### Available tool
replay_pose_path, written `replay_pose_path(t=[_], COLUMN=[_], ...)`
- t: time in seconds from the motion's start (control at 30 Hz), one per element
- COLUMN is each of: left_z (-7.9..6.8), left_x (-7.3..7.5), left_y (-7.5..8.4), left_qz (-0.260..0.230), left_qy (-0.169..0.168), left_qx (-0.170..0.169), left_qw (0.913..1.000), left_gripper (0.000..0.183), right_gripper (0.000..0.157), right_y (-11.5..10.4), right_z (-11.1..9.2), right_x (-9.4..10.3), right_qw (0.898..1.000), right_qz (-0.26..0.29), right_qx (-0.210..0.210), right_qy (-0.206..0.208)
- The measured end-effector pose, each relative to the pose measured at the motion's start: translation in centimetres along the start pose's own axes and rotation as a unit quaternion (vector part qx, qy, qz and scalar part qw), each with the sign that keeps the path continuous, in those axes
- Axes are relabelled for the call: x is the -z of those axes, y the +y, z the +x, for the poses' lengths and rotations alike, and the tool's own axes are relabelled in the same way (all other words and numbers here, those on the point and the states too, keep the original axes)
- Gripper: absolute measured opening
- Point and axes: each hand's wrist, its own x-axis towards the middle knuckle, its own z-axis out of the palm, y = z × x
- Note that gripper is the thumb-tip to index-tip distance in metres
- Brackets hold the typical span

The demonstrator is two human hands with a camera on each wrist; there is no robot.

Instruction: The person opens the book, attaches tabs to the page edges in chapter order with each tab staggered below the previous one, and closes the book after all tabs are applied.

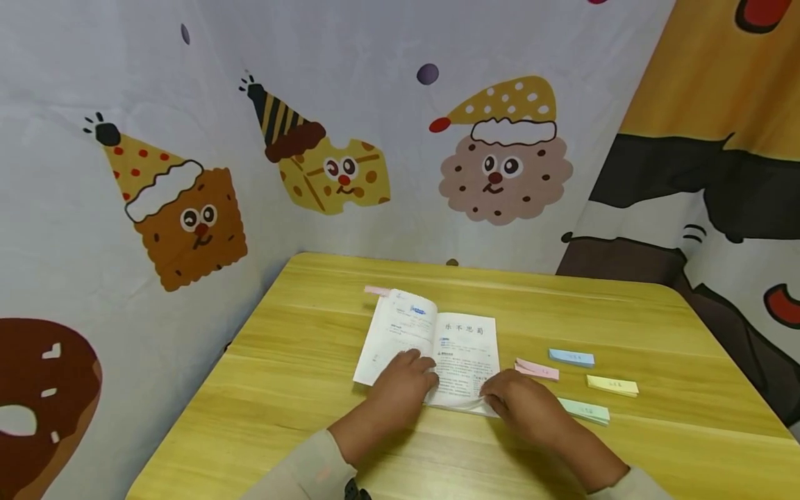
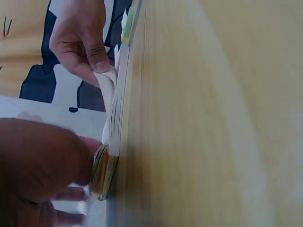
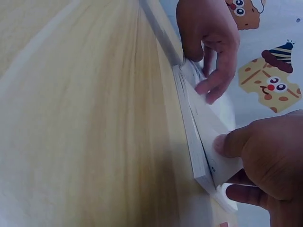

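Note:
An open book (image 1: pixel 465 351) lies on the wooden table, Chinese print on both pages. A pink paper tab (image 1: pixel 376 291) juts out from the top of its left side. My left hand (image 1: pixel 405 382) rests over the lower left page by the spine, fingers loosely bent. At the lower right corner, my right hand (image 1: pixel 521 403) pinches the pages between thumb and fingers. The right wrist view shows the pinched pages (image 3: pixel 213 130) lifted in a slant off the stack below, the right thumb (image 3: pixel 227 144) on top.
Right of the book lie small pads of sticky notes: pink (image 1: pixel 540 370), blue (image 1: pixel 571 357), yellow (image 1: pixel 612 385) and green (image 1: pixel 586 411), the green one close by the right hand. A cloth with cartoon snacks (image 1: pixel 350 173) hangs behind the table (image 1: pixel 300 312).

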Motion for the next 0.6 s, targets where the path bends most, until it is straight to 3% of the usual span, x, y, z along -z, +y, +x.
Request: replay_pose_path(t=[0.1,0.23,0.4,0.5,0.6], left_z=[0.01,0.19,0.33,0.38,0.48], left_x=[-0.17,-0.22,-0.14,-0.18,-0.28], left_y=[0.35,0.61,0.73,0.74,0.71], left_qz=[-0.024,-0.036,-0.038,-0.055,-0.093], left_qy=[-0.012,-0.021,-0.026,-0.020,-0.003], left_qx=[0.001,0.022,0.041,0.072,0.122], left_qw=[0.9996,0.9989,0.9981,0.9957,0.9882], left_gripper=[0.016,0.031,0.025,0.042,0.068], right_gripper=[0.017,0.021,0.045,0.048,0.032], right_y=[-0.06,-0.19,-0.54,-0.51,-0.19], right_z=[0.02,0.15,-0.14,-0.37,-0.58], right_x=[0.01,-0.05,0.01,0.17,0.15], right_qw=[0.999,0.997,0.989,0.988,0.994], right_qz=[0.000,-0.001,0.012,0.011,-0.003], right_qx=[0.006,0.015,-0.044,-0.058,-0.020], right_qy=[0.032,0.082,0.143,0.143,0.111])
